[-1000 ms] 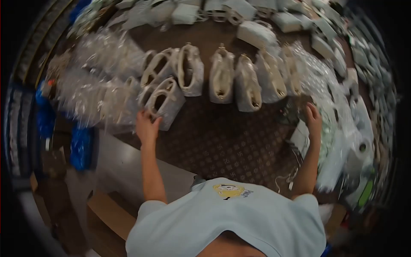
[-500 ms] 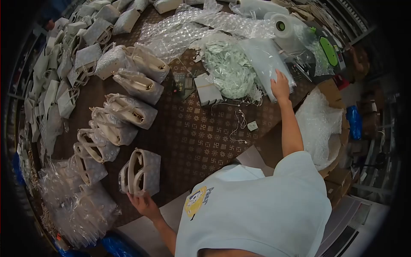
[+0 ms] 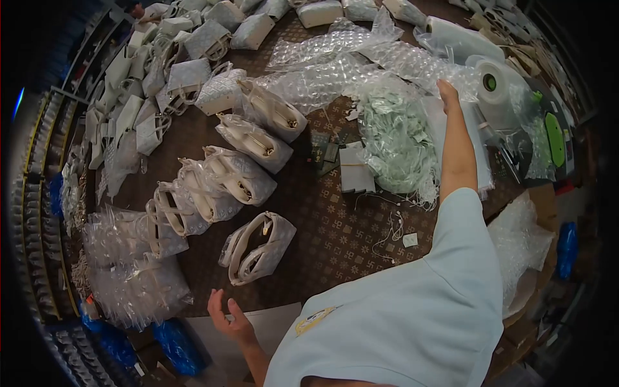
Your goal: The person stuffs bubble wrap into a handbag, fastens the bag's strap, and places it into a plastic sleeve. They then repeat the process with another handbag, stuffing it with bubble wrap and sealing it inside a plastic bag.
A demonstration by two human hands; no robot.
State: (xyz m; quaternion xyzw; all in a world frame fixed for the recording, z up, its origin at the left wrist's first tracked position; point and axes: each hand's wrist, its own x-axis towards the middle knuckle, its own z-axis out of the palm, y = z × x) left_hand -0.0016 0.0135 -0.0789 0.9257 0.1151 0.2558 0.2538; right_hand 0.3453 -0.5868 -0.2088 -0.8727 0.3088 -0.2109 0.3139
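Note:
My left hand is off the table's near edge, fingers apart and holding nothing. Just beyond it stands a pale quilted handbag, handles up, apart from my fingers. My right hand reaches far forward, beside the top of a stack of clear plastic bags and close to the bubble wrap. Its fingers look stretched out, seen partly edge-on, with nothing visible in them. Left of that arm lies a heap of pale green plastic packets.
A row of plastic-wrapped handbags runs diagonally across the table. Flat bagged pieces are piled front left, and many more handbags crowd the back left. A plastic roll, a stack of white cards and a cardboard box are also there.
My left hand has let go of the handbag and drawn back toward me. My right hand has moved forward along the plastic bags. The whole view has shifted, so things appear farther right.

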